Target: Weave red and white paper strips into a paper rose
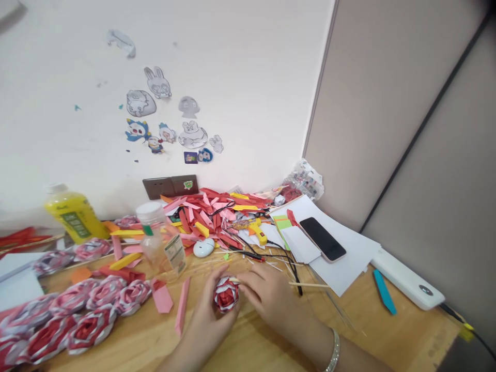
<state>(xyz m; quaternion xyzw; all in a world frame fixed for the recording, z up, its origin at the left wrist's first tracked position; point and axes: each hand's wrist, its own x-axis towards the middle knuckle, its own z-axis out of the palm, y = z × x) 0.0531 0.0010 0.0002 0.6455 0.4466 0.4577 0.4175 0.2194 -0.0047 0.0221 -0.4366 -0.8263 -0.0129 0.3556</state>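
A small red and white folded-paper rose [226,296] is held in my left hand [206,316], whose thumb and fingers curl around it. My right hand [272,295] pinches a thin wooden stick [312,284]. One end of the stick reaches the rose's upper right edge; the other points right over the table. Whether the tip goes into the folds I cannot tell. Left of my hands lie a pink paper strip [182,307] and a wider pink folded piece [161,296]. More finished roses, such as a red and white one [92,328], lie at the left.
A heap of red, pink and yellow strips [207,209] lies against the wall. Around it are a yellow glue gun [259,232], a clear bottle [152,243], a yellow bottle [75,214], a white earbud case [203,248], a phone [323,238] on papers and a white power strip [406,279].
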